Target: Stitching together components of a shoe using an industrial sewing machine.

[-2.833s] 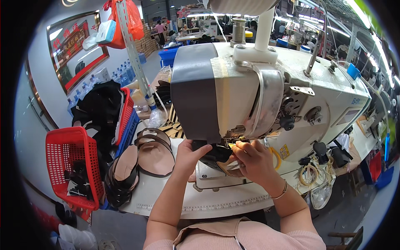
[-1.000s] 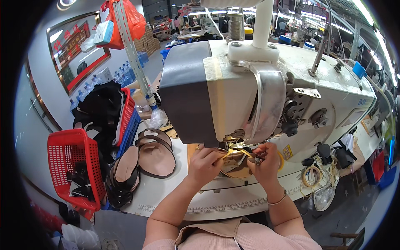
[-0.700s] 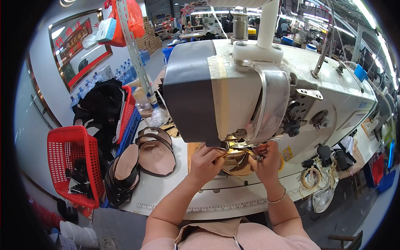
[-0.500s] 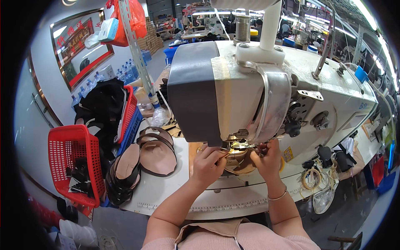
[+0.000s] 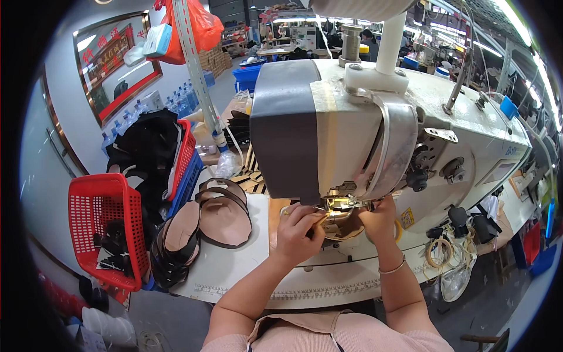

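Head view: a brown piece (image 5: 350, 231) between two sets of fingers, at the sewing machine (image 5: 346, 138).
The left hand's (image 5: 299, 232) fingers curl in, their hold unclear; the right hand's (image 5: 379, 222) tips are hidden, so I can't tell. With fingertips so near the needle area, a slip could skew the piece or nick skin. Its rounded edge faces the person; its long axis seems crosswise.
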Demonstrator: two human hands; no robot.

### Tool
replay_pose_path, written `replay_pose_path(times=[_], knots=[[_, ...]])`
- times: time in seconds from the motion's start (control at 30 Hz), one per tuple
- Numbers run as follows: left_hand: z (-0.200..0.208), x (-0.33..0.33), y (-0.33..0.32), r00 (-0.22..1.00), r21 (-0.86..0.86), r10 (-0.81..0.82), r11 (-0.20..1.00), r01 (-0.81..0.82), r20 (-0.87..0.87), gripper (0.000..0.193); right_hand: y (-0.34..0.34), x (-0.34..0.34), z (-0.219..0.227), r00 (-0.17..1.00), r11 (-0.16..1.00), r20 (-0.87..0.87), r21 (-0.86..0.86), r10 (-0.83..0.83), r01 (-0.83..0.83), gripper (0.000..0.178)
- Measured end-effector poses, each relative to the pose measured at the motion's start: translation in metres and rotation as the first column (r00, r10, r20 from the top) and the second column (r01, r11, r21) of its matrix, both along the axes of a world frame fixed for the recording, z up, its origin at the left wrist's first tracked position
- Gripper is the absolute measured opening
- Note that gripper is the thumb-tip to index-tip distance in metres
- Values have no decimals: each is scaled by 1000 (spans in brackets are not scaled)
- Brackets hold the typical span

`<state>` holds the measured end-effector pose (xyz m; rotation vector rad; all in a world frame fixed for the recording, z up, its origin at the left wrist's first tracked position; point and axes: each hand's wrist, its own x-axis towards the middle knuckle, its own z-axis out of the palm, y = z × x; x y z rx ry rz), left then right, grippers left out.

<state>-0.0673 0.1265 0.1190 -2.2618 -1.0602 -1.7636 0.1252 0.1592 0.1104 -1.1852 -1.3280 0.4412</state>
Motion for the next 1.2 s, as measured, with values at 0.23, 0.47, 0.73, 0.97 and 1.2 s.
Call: replay_pose_path(times=[0.23,0.47,0.73,0.97,1.2], knots=[[-23,-18,27,762,-569,121,741,357,636,45,20,6,-14,992,1000,128,-18,-13,16,30],[-12,-30,32,136,-146,65,194,970,989,34,13,6,-17,996,997,-52,-45,66,-68,32],[-10,-32,23,86,-87,14,237,968,996,34,-30,3,8,990,983,81,134,119,-129,36],[-4,-41,2,137,-140,45,91,986,990,42,-56,-11,28,850,814,511,544,-129,-203,20],[7,-26,-24,220,-197,-41,315,929,975,41,-62,-29,32,770,873,631,427,-99,-237,30]])
